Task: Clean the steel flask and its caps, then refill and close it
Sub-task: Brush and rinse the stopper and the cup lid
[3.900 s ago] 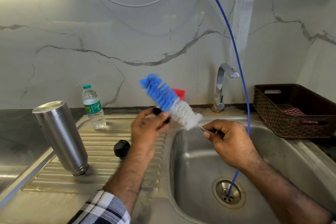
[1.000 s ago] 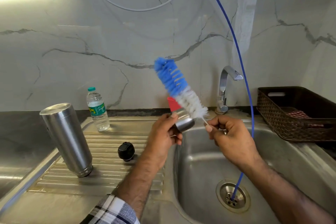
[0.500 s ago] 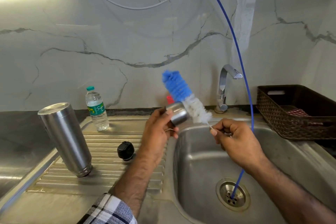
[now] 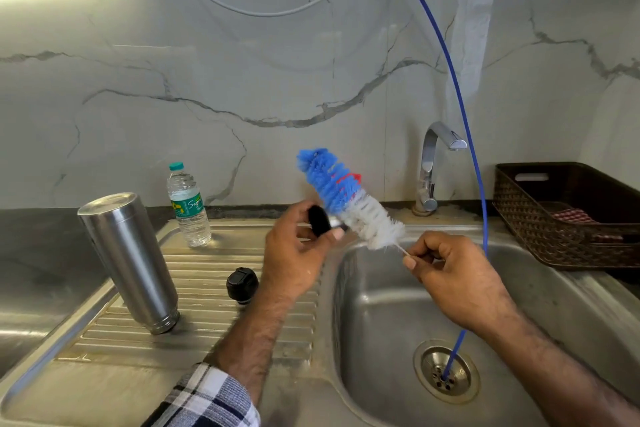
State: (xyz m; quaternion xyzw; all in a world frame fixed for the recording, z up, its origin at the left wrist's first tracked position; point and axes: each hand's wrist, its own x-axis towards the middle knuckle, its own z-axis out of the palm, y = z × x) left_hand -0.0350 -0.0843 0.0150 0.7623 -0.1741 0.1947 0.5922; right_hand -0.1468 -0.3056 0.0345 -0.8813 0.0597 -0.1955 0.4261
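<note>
- From the head camera, the person stands at a steel sink (image 4: pixel 381 305) with both hands up over its left rim.
- The left hand (image 4: pixel 294 260) holds a small cap (image 4: pixel 319 220). The cap is black on the side we see. The fingers are curled around it and pressed on its edges.
- The right hand (image 4: pixel 450 274) pinches the thin white stem of a bottle brush (image 4: pixel 346 194). Thumb and first finger are pressed together on the stem.
- The brush slants up and to the left from the right hand. Its white part lies just beside the cap, maybe touching it. Its blue tip sticks up past the cap.
- So the cap sits left of the brush, and the left hand is the one that can turn it to meet the bristles. I think the cap is being scrubbed.
- The steel flask (image 4: pixel 128 260) stands upside down on the ribbed drain board (image 4: pixel 207 288) of the counter, well to the left of both hands.
- A second black cap (image 4: pixel 242 285) sits on the board between the flask and the left arm.
- A small water bottle (image 4: pixel 188 206) stands behind, near the wall.
</note>
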